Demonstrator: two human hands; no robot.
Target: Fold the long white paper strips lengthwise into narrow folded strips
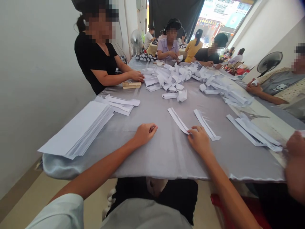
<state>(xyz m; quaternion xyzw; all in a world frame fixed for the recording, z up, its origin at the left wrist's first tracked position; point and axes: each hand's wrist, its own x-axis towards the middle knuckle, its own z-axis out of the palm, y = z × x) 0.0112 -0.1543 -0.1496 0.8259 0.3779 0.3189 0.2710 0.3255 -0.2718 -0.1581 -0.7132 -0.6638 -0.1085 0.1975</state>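
Note:
My left hand (pixel 145 133) rests on the grey cloth with its fingers curled closed, and no paper shows in it. To its right, my right hand (pixel 200 140) has its thumb and fingertips closed on the near end of a folded white paper strip (pixel 177 119), which lies slantwise on the table. Beside that hand, just to the right, lies a second folded paper strip (pixel 206 125), apart from the first. At my left is a thick stack of flat white paper sheets (pixel 78 127), with several folded strips (pixel 121 103) behind it.
A satin-like grey cloth covers the table (pixel 147 162). Across its far side spreads a heap of folded white paper pieces (pixel 169 76). A wooden block (pixel 131 85) sits by a co-worker's hands (pixel 137 76). More strips (pixel 254 132) lie right, near another person's blurred hand (pixel 295 159).

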